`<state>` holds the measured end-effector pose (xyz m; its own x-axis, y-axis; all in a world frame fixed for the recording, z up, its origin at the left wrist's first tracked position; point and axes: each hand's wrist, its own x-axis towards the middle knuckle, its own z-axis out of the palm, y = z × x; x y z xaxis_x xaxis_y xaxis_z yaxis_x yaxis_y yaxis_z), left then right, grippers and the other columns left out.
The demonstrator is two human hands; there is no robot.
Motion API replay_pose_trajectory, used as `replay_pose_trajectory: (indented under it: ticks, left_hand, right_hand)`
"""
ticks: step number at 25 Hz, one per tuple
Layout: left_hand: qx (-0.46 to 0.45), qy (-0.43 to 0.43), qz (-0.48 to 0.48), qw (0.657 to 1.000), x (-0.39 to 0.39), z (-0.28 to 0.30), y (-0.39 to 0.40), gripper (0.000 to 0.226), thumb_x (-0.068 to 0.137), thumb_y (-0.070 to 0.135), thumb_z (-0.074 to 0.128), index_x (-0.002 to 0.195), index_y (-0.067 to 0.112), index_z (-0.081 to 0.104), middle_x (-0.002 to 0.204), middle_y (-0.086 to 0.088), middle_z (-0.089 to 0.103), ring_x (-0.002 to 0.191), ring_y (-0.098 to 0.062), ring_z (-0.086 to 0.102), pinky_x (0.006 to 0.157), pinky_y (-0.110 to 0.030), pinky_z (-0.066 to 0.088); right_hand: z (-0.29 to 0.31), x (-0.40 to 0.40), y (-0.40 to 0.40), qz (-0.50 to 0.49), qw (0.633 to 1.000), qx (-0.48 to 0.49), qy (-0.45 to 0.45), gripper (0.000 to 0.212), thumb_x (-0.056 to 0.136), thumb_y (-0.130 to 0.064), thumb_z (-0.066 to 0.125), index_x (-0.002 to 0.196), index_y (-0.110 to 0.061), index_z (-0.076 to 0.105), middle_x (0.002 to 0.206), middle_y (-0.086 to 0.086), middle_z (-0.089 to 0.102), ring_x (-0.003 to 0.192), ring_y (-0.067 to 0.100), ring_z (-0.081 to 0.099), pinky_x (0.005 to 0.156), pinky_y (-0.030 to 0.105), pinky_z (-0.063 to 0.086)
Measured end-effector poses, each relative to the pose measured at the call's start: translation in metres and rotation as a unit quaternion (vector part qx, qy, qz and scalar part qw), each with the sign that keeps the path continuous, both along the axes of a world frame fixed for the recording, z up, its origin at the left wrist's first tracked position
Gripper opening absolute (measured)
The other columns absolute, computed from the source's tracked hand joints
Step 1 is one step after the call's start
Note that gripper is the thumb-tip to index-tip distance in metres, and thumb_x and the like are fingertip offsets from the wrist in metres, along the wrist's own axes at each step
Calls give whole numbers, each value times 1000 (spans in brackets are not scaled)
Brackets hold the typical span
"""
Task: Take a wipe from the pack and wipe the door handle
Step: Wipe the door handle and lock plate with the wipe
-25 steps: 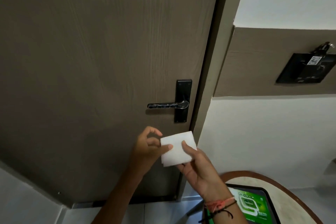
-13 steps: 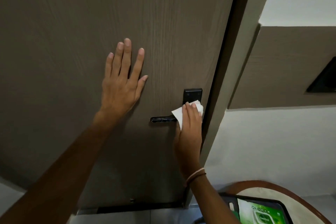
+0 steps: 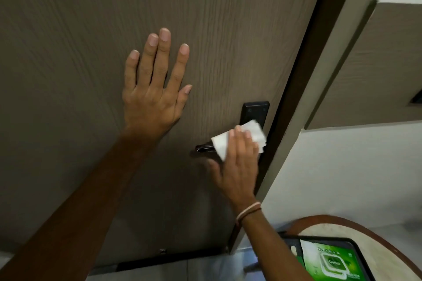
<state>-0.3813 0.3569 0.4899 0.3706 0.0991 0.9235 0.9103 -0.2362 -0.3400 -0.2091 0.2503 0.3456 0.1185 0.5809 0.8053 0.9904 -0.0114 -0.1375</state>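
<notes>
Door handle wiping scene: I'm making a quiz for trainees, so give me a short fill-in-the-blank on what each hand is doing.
1. The left hand lies flat against the ____.
2. The right hand presses a white ____ onto the door handle.
3. The green wipe pack lies on a black ____.
4. The right wrist wears thin ____.

Missing words: door; wipe; tray; bands

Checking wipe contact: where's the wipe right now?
Head view, right of centre: the wipe sits under the right hand, pressed over the door handle below its black plate.
</notes>
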Motion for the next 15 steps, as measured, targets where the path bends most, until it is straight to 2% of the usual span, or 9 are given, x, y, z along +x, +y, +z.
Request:
replay_pose_trajectory:
  ticks: [3, 6, 8, 10, 12, 14, 15]
  left_hand:
    - [9, -10, 4, 1000, 3, -4, 3, 66, 111, 42, 38, 166, 17, 13, 163, -21, 36, 152, -35, 26, 132, -44, 1]
    - [5, -15, 0, 1000, 2, -5, 4, 68, 111, 43, 36, 167, 18, 7, 164, -19, 26, 153, -33, 21, 132, -43, -3]
    - [10, -12, -3, 1000, 2, -5, 6, 68, 111, 43, 36, 167, 18, 7, 163, -19, 26, 152, -34, 22, 132, -43, -2]
    - [16, -14, -3, 1000, 1, -6, 8, 67, 110, 43, 35, 167, 18, 8, 164, -19, 26, 154, -33, 21, 132, -43, -1]
    - [15, -23, -3, 1000, 2, -7, 8, 67, 110, 43, 35, 167, 19, 9, 165, -18, 24, 161, -30, 10, 132, -44, -1]
    - [7, -27, -3, 1000, 2, -9, 8, 67, 111, 42, 34, 168, 19, 9, 166, -17, 22, 163, -26, -1, 132, -44, -1]
    - [4, -29, -2, 1000, 3, -9, 7, 66, 111, 42, 34, 168, 19, 8, 166, -18, 23, 163, -27, 1, 132, -44, -2]
  right_hand:
    - [1, -6, 3, -24, 999, 2, 43, 82, 99, -63, 34, 158, -10, 10, 162, 17, 16, 159, 23, -5, 130, 39, -5]
    - [-2, -66, 13, 22, 1000, -20, -8, 88, 96, -68, 35, 158, -9, 12, 167, 14, 12, 158, 26, 5, 128, 40, -2]
    - [-3, -90, 17, 8, 1000, -13, -26, 91, 98, -69, 33, 161, -8, 11, 172, 9, 2, 159, 21, -1, 128, 37, -4]
    - [-5, -79, 18, 19, 999, 1, -47, 91, 99, -68, 32, 161, -6, 8, 172, 9, -2, 159, 20, -1, 128, 36, -5]
    - [-9, -50, 14, 32, 998, 6, -62, 85, 100, -65, 29, 158, -5, 12, 169, 11, 2, 156, 22, 5, 128, 34, -6]
    - [-9, -14, 7, 1, 999, 15, -33, 79, 101, -65, 26, 154, -7, 14, 164, 12, 8, 156, 23, 2, 129, 34, -8]
    - [-9, 3, 4, -14, 1000, 24, -11, 78, 101, -65, 26, 153, -7, 14, 163, 13, 12, 158, 21, -2, 129, 35, -7]
